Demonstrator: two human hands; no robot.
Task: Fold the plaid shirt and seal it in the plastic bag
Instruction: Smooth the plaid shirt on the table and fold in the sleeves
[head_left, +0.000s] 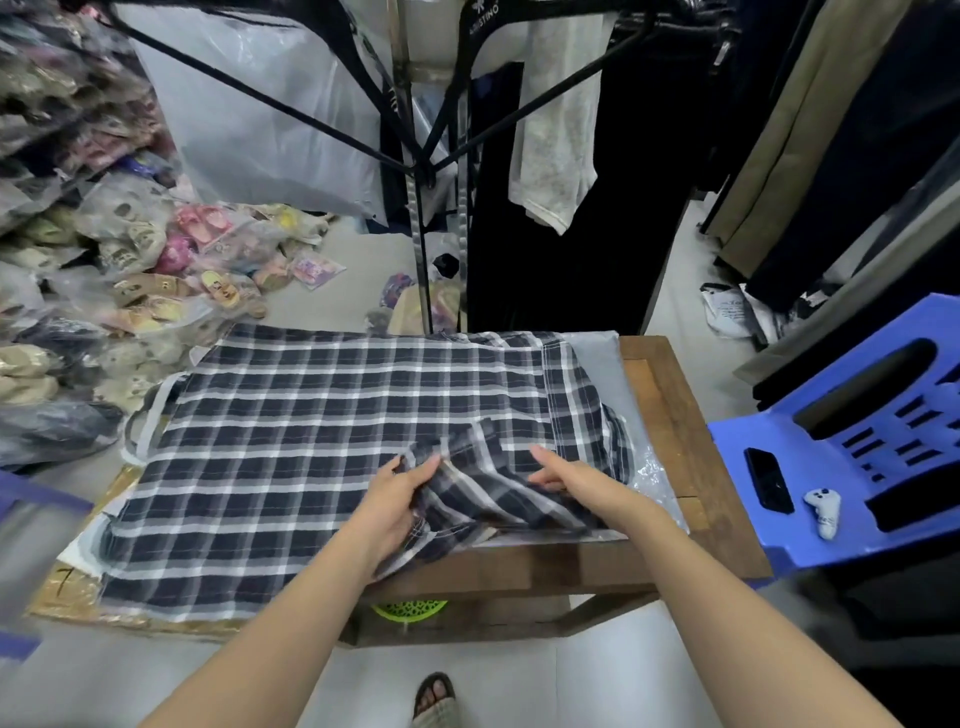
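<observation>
The dark blue and white plaid shirt (322, 447) lies spread flat across a wooden table (670, 415), its left part hanging over onto cardboard. A clear plastic bag (597, 364) lies under the shirt's right end and shows along the right and near edges. My left hand (400, 499) grips a bunched sleeve at the shirt's near right part. Just to the right, my right hand (566, 480) pinches the same sleeve fabric with thumb and fingers, the index finger stretched out.
A blue plastic chair (857, 447) stands right of the table with a black phone (769, 480) and a small white controller (825, 512) on its seat. Bagged sandals (156, 270) pile up at the left. A clothes rack (426, 171) with hanging garments stands behind.
</observation>
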